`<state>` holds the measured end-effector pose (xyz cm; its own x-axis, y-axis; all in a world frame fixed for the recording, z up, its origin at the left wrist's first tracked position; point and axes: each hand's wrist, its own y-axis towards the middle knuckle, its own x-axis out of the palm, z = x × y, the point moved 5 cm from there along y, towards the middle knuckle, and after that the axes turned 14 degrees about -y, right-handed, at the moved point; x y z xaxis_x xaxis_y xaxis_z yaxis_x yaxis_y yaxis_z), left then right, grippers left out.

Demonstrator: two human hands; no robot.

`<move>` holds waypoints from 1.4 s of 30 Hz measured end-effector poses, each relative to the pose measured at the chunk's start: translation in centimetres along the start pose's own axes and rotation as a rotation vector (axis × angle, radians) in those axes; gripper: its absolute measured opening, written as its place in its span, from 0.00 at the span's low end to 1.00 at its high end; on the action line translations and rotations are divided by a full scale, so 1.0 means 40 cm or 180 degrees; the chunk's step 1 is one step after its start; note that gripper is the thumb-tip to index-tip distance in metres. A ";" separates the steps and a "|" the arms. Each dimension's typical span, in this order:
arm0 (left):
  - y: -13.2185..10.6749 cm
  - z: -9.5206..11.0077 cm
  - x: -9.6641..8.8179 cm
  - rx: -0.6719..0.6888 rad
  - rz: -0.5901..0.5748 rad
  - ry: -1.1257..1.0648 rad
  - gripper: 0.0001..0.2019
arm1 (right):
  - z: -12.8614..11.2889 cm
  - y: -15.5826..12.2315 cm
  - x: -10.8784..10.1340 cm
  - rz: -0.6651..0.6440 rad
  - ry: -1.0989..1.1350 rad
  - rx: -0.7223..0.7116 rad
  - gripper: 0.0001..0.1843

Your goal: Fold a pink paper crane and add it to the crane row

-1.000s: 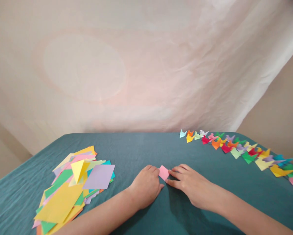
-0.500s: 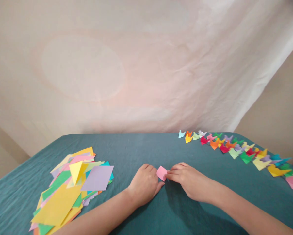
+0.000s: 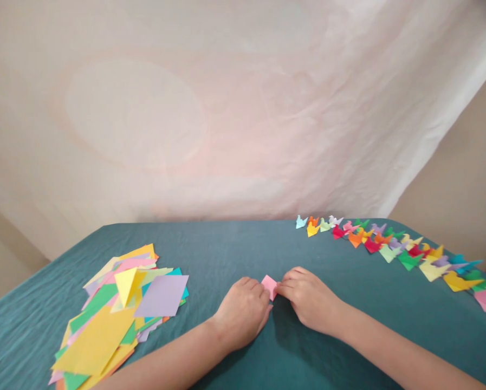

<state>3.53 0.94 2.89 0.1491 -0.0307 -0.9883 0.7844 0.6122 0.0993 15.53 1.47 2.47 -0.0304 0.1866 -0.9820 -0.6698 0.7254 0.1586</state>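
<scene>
A small folded piece of pink paper (image 3: 270,287) lies on the dark green cloth, a corner pointing away from me. My left hand (image 3: 246,310) rests on the cloth with curled fingers and holds the paper's left edge. At the right corner, my right hand (image 3: 306,297) pinches the paper between thumb and fingers. Fingertips cover both side corners, so the folds there are hidden.
To the left lies a loose pile of coloured paper sheets (image 3: 92,338), with a folded yellow piece (image 3: 126,284) on top. Several small folded paper birds (image 3: 408,260) stand in slanting rows along the right edge of the cloth-covered table (image 3: 222,249). A pale sheet (image 3: 243,124) hangs behind.
My left hand has slid slightly right and its fingers now cover more of the pink paper's left side. The right hand's fingers have closed up more at the right corner.
</scene>
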 end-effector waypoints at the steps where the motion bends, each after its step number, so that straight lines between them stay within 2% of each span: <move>1: -0.001 0.001 -0.002 -0.0013 0.0009 -0.0032 0.11 | 0.002 0.001 0.005 0.0102 0.0012 0.0083 0.12; 5: -0.002 0.000 -0.001 -0.0141 0.0015 -0.0086 0.14 | 0.002 0.002 0.028 0.0441 -0.0073 0.0185 0.11; 9: -0.001 0.000 0.002 -0.0170 0.0023 -0.0110 0.15 | 0.002 0.003 0.038 0.0540 -0.0115 0.0071 0.12; 15: -0.001 0.005 -0.003 -0.0166 -0.0019 -0.0183 0.18 | 0.006 0.009 0.033 0.0413 -0.0153 -0.0026 0.12; 21: -0.006 0.013 0.012 -0.0246 -0.0019 -0.0156 0.26 | 0.016 0.023 0.037 0.0295 -0.0301 0.0213 0.12; 35: -0.007 0.019 0.009 -0.0445 -0.0241 -0.0119 0.28 | 0.034 0.037 0.062 0.0139 -0.0544 0.0306 0.17; 42: -0.010 0.016 0.014 -0.0399 -0.0149 -0.0131 0.28 | 0.048 0.019 0.039 -0.0103 -0.0171 0.0020 0.17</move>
<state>3.67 0.17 2.35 0.1407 -0.0923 -0.9857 0.7100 0.7033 0.0355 16.41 3.58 1.25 0.0311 0.1982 -0.9797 -0.6652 0.7357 0.1277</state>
